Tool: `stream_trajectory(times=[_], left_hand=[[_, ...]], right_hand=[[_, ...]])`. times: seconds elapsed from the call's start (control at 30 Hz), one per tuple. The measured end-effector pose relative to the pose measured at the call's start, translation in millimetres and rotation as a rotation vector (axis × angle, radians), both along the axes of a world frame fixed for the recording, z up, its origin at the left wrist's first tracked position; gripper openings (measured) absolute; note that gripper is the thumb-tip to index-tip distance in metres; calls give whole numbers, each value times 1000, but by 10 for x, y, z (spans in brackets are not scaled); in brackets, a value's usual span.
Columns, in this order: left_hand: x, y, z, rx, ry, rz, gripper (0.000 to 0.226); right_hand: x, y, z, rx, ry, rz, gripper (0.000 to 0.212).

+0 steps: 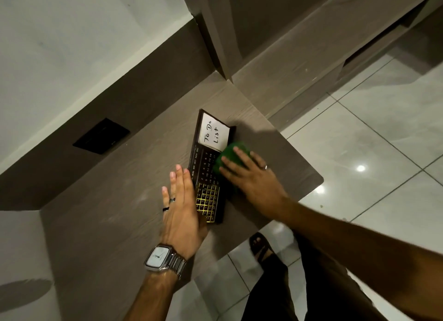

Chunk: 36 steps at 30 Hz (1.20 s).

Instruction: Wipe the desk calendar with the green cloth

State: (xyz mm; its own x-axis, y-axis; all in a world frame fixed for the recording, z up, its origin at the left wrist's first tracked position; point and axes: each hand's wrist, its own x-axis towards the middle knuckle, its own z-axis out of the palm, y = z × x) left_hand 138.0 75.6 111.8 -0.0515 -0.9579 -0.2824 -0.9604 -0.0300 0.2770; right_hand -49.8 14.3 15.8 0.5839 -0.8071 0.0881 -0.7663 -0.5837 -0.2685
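Note:
The dark desk calendar lies flat on the brown wooden desk, with a white "To Do List" pad at its far end and a gold number grid at its near end. My right hand presses the bunched green cloth onto the calendar's middle right part. My left hand, fingers straight and together, rests flat against the calendar's left edge and covers its near left corner. It holds nothing.
The desk's rounded corner is just right of my right hand, with the tiled floor beyond. A black socket plate sits in the back panel. My sandalled foot shows under the desk edge.

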Motion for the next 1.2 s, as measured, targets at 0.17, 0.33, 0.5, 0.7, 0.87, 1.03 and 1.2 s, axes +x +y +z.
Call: stream_trajectory(times=[0.17,0.33,0.5,0.7,0.87,1.03,1.2], left_hand=[[30,8,8,22,-6,4,120],[28,-30,17,17,10,-5,118],[8,-17,31,27,-11,-3,118],[22,-35,40,29,29,8,120],[44,-26,10,29,75,33,118],[67,10,-21,14,189,90,117],[45,-15,-36,11,251,124,115]], right_hand=[[-3,-93,191,21,48,14,63],[-127,-204,232,-5,82,69,65],[-61,-323,239,9,80,-105,58],[3,374,163,62,64,378,70],[-121,-207,212,37,-24,-93,67],[-18,672,144,211,-156,337,81],[-26,311,412,345,-482,-164,84]])
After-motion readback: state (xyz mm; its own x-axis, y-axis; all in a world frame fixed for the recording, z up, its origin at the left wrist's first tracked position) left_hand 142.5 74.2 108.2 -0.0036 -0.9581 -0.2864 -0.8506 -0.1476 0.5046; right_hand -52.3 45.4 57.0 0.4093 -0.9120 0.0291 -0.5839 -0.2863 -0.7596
